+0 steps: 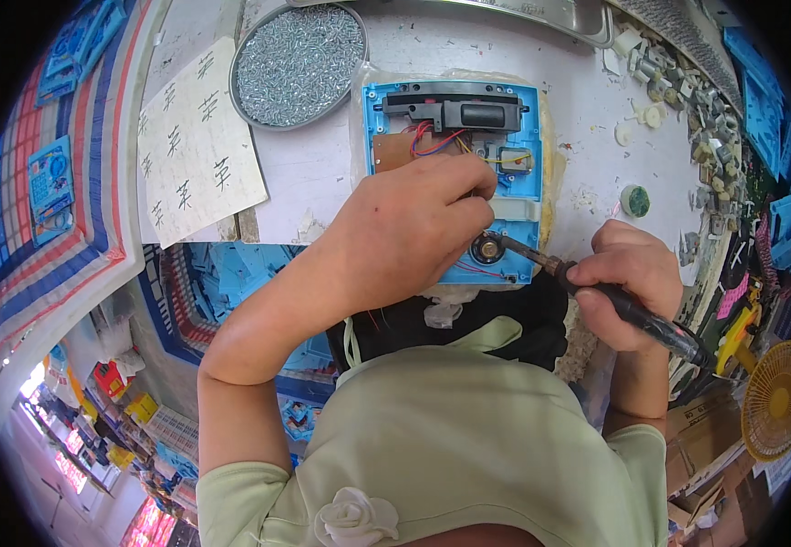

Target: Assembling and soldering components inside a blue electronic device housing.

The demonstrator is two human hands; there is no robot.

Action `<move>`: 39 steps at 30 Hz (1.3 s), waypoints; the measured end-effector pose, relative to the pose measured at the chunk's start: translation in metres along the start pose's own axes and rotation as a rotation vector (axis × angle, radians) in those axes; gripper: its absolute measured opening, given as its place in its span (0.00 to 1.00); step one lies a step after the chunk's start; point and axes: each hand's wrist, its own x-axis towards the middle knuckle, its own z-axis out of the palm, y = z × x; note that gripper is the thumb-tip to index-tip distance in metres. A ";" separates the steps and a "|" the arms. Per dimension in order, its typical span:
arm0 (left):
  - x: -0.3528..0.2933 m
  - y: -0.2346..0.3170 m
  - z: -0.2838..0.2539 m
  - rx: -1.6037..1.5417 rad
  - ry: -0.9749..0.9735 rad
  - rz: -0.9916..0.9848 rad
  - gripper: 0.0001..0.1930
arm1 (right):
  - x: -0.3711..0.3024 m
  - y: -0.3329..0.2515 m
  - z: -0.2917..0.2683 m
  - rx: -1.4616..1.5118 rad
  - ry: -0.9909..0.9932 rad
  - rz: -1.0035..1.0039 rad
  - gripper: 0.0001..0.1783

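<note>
A light blue plastic housing (528,193) lies open on the table in front of me. Inside it are a black battery compartment (468,113), red, blue and yellow wires (450,142), a brown board (388,151) and a small round speaker (486,248). My left hand (404,223) bends over the housing with its fingers pinched together; whatever they hold is hidden. A soldering iron (643,319) with a black handle is gripped in my right hand (630,278). Its tip points left and reaches the edge of the speaker, close to my left fingers.
A round tray of small screws (299,68) stands at the far left, beside a sheet of paper with handwriting (199,150). Right of the housing sits a small green-topped round piece (634,201). Metal parts (710,150) crowd the right edge, with a yellow fan (778,401) below.
</note>
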 end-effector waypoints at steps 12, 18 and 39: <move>0.000 0.000 0.000 0.005 0.003 -0.002 0.11 | -0.004 -0.002 -0.011 0.011 0.046 0.008 0.11; 0.001 -0.003 -0.004 -0.084 -0.003 -0.003 0.11 | -0.012 0.000 -0.015 0.039 0.120 0.019 0.11; 0.004 -0.002 0.009 0.000 0.029 0.033 0.11 | -0.019 0.002 -0.018 0.058 0.207 0.021 0.11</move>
